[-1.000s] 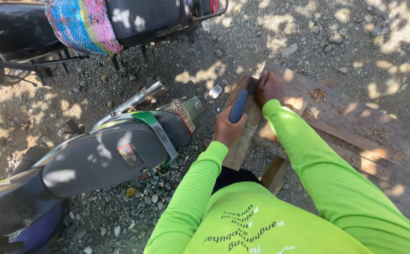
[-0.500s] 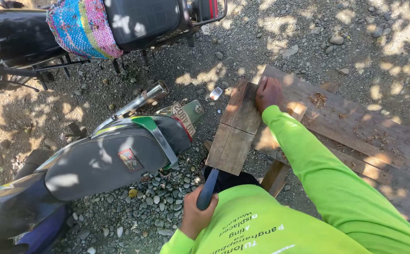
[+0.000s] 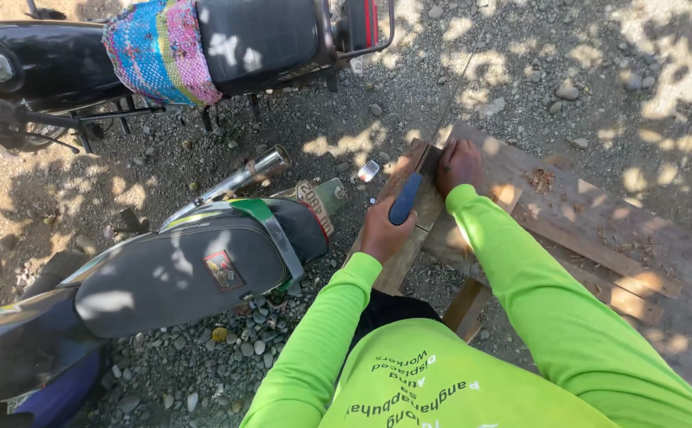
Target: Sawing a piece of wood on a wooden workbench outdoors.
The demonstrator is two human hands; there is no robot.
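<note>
My left hand [image 3: 386,230] grips a tool by its dark blue handle [image 3: 405,198], held over a short wooden board [image 3: 402,255]. The tool's working end is hidden behind the hand and the board. My right hand [image 3: 458,165] presses down flat on the far end of that board. The board lies across the end of a rough wooden bench [image 3: 592,230]. Both arms wear bright green sleeves.
A motorbike's dark seat and tail [image 3: 179,269] stand close at my left, its exhaust pipe [image 3: 251,174] pointing toward the board. A second motorbike with a striped cloth [image 3: 159,47] is parked at the top. Gravel ground [image 3: 568,71] lies all around.
My left hand swung the blue-handled tool back toward my body half a second ago and has brought it forward again onto the board. The right hand stayed on the board.
</note>
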